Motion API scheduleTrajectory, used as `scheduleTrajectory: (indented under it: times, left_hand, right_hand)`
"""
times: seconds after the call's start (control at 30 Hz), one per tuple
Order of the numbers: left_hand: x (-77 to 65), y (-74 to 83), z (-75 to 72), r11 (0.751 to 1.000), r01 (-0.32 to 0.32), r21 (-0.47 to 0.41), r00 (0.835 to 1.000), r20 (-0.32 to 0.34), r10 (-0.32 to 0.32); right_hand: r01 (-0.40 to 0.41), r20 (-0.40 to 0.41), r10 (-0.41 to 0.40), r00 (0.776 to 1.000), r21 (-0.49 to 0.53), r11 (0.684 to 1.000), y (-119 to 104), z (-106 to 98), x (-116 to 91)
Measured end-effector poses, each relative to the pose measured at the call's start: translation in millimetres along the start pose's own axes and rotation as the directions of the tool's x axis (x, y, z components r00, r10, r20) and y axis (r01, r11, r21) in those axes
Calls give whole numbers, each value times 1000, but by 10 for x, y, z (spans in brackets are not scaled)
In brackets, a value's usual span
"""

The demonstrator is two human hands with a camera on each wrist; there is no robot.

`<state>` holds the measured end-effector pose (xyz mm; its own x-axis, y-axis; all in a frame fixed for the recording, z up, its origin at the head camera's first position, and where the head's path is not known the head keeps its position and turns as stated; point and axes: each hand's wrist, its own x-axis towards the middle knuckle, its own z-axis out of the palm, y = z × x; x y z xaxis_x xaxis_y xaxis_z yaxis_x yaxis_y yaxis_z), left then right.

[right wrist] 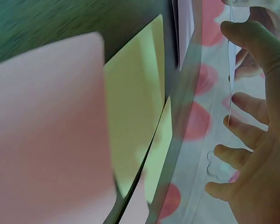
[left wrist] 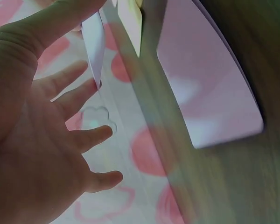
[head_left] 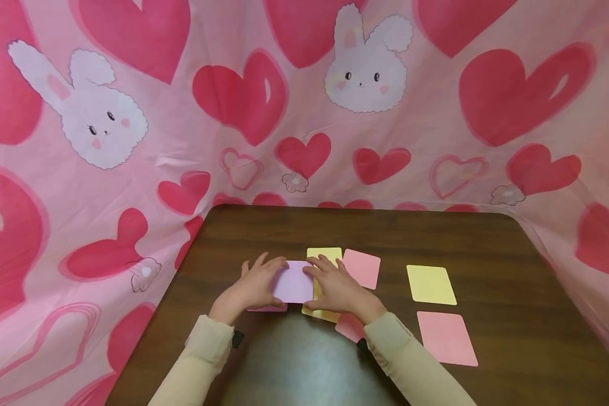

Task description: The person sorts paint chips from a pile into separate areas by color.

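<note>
A square lilac card (head_left: 294,281) is held up between both hands above the table. My left hand (head_left: 248,287) pinches its left side, thumb at the near corner and a finger at the far one, the other fingers spread. On the opposite side my right hand (head_left: 337,285) grips it the same way. Both wrist views show the lilac card (left wrist: 94,46) nearly edge-on. Partly hidden under the left hand lies a pinkish-purple card (head_left: 268,308). Two yellow cards, one behind (head_left: 325,254) and one in front (head_left: 321,314), are partly covered by the right hand.
On the dark wooden table (head_left: 294,361), a pink card (head_left: 362,268) lies beyond the right hand and another pink card (head_left: 350,326) by the right wrist. Farther right lie a yellow card (head_left: 431,285) and a pink card (head_left: 448,338). A heart-and-rabbit cloth (head_left: 304,121) hangs behind the table.
</note>
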<state>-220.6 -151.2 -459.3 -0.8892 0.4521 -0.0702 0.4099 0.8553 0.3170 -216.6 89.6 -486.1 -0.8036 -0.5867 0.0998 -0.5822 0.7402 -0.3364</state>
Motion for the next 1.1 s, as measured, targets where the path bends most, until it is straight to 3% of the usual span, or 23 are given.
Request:
scheduleTrajectory:
  times: [0.27,0.63,1.1]
  left_hand:
    - [-169,-202,-51,996,81,-39,997,0,-81]
    - [-300,-429,-12,989,133,-69,991,34,-131]
    - [-226,-565,128,986,139,-96,988,80,-132]
  right_hand:
    - [50,45,-48,998,-26,998,-203,59,248]
    - [61,79,-57,995,-49,997,-364,268,431]
    - [26,100,-18,995,-79,997,-383,424,470]
